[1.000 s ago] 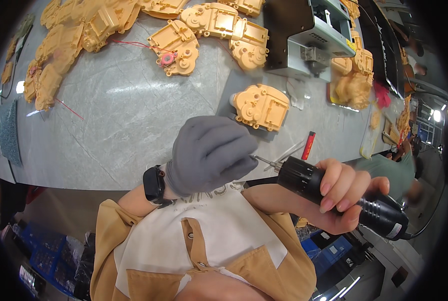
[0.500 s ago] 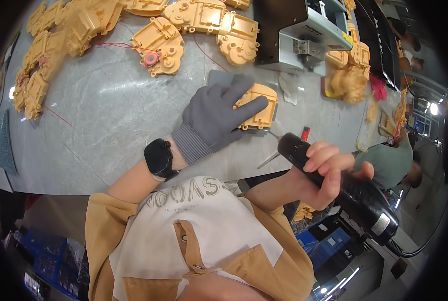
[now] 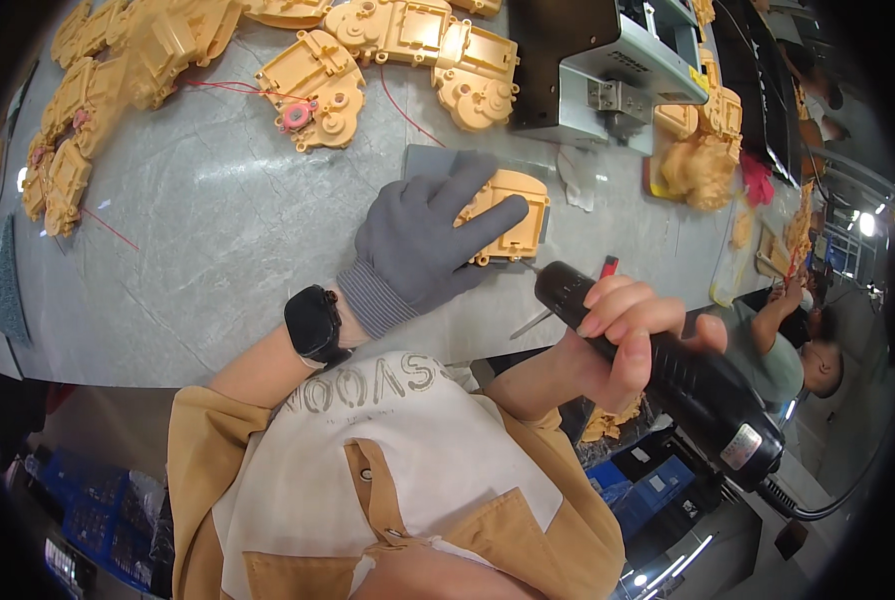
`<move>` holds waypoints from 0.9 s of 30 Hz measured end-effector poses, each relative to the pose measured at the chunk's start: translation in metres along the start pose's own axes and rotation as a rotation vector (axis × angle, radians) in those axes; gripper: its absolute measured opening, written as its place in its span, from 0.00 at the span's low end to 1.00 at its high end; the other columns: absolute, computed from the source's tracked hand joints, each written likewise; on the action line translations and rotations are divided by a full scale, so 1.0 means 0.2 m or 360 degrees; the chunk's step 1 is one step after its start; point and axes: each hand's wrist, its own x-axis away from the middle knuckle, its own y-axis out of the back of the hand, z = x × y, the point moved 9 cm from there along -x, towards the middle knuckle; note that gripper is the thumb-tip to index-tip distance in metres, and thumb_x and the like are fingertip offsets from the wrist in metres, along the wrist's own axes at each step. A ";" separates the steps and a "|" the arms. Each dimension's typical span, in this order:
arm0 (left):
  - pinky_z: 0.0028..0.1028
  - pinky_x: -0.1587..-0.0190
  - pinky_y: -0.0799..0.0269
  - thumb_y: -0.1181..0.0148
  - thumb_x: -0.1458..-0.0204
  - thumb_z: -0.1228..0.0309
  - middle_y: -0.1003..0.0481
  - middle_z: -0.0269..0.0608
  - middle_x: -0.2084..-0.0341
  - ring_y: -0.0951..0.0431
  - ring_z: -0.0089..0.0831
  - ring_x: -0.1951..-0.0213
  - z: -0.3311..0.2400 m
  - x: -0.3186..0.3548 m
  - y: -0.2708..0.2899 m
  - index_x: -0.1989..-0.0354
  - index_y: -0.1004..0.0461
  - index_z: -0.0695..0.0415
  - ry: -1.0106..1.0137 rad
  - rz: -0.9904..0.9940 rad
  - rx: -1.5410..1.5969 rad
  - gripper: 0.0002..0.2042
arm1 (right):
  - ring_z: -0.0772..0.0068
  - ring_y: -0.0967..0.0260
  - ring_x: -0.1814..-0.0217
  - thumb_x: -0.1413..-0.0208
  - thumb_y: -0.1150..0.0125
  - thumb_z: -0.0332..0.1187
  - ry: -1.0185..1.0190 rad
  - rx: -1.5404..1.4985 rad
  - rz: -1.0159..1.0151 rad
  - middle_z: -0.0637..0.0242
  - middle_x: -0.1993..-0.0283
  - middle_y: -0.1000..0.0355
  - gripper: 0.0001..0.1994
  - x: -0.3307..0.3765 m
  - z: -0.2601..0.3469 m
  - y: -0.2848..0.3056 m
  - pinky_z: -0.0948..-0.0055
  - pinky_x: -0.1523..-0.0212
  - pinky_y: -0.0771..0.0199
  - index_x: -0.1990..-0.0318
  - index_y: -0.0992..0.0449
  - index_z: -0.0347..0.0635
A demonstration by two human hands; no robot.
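My left hand [image 3: 410,232], in a grey knitted glove, grips a yellow-orange plastic housing [image 3: 523,192] and holds it down, with fingers spread over its face. The housing rests on a flat grey block [image 3: 433,159] on the table. My bare right hand [image 3: 629,338] is wrapped round a black electric screwdriver [image 3: 709,392]. Its thin bit points left at the housing's near edge, close to a corner; whether the tip touches a screw is too small to tell.
More orange housings [image 3: 312,88] line the back and left of the grey table [image 3: 197,240], some with red wires. A metal machine [image 3: 607,90] stands behind my hands. Past the red-handled tool [image 3: 608,267], a co-worker [image 3: 767,345] sits at the right.
The screwdriver has moved left and slightly up, its bit now nearer the housing's edge. My left hand and the housing have shifted a little left in view. The co-worker's arm and head have come into view.
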 end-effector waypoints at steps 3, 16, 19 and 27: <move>0.34 0.61 0.32 0.32 0.74 0.62 0.40 0.41 0.45 0.30 0.37 0.58 0.00 0.00 0.00 0.49 0.33 0.38 0.0003 0.0011 0.0019 0.34 | 0.66 0.38 0.84 0.55 0.51 0.20 -0.0042 0.0014 0.0042 0.59 0.79 0.37 0.27 0.00 -0.02 -0.01 0.64 0.77 0.33 0.47 0.51 0.44; 0.35 0.57 0.33 0.33 0.70 0.62 0.37 0.45 0.49 0.31 0.40 0.55 0.08 0.02 0.04 0.48 0.34 0.46 -0.0031 -0.0216 0.0419 0.33 | 0.69 0.41 0.87 0.61 0.46 0.13 -0.0188 0.0197 -0.0007 0.60 0.81 0.37 0.26 -0.06 -0.12 -0.08 0.71 0.85 0.35 0.55 0.48 0.42; 0.35 0.55 0.35 0.31 0.71 0.63 0.36 0.45 0.50 0.32 0.40 0.55 0.09 0.04 0.05 0.48 0.34 0.46 -0.0026 -0.0252 0.0405 0.34 | 0.70 0.41 0.87 0.62 0.45 0.12 -0.0197 0.0222 0.0027 0.60 0.81 0.37 0.26 -0.04 -0.13 -0.12 0.73 0.85 0.36 0.56 0.47 0.41; 0.35 0.58 0.38 0.30 0.73 0.64 0.33 0.41 0.61 0.33 0.39 0.61 0.12 0.13 0.09 0.52 0.32 0.47 0.0122 -0.0242 0.0256 0.32 | 0.72 0.40 0.85 0.60 0.47 0.16 -0.0095 0.0100 -0.0069 0.64 0.82 0.38 0.29 -0.11 -0.04 -0.02 0.70 0.81 0.34 0.48 0.47 0.41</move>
